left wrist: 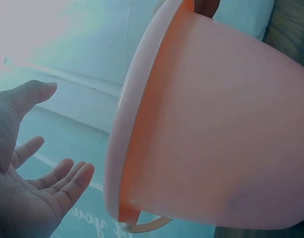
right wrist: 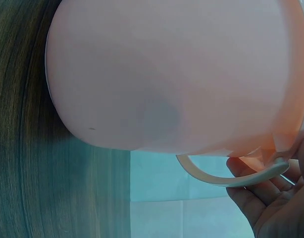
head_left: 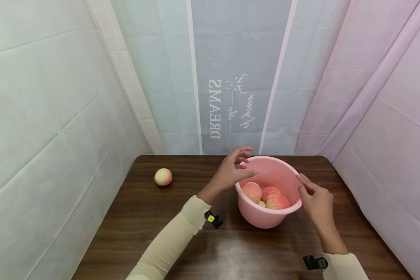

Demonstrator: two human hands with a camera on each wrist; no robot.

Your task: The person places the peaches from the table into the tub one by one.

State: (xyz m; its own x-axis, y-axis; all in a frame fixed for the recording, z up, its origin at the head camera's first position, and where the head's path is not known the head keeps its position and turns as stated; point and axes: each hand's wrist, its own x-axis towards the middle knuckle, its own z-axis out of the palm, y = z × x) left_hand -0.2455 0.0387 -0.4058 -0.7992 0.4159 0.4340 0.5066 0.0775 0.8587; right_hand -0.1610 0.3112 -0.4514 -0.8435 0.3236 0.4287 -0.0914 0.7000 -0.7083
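A pink bucket (head_left: pixel 260 217) stands upright on the table, with several red-and-yellow peaches (head_left: pixel 251 191) inside. My left hand (head_left: pixel 231 169) is beside the bucket's left rim, fingers spread and holding nothing; the left wrist view shows it a little apart from the rim (left wrist: pixel 134 104). At the right rim, my right hand (head_left: pixel 320 202) pinches the edge between thumb and fingers. The bucket's curved handle (right wrist: pixel 206 178) hangs across those fingers in the right wrist view. A single pale peach (head_left: pixel 163 177) lies on the table, far to the left of both hands.
The dark wood table (head_left: pixel 133 233) ends at a back edge close behind the bucket. A printed cloth curtain (head_left: pixel 231 46) hangs behind it, and pale cloth walls (head_left: pixel 49 128) flank it on either side.
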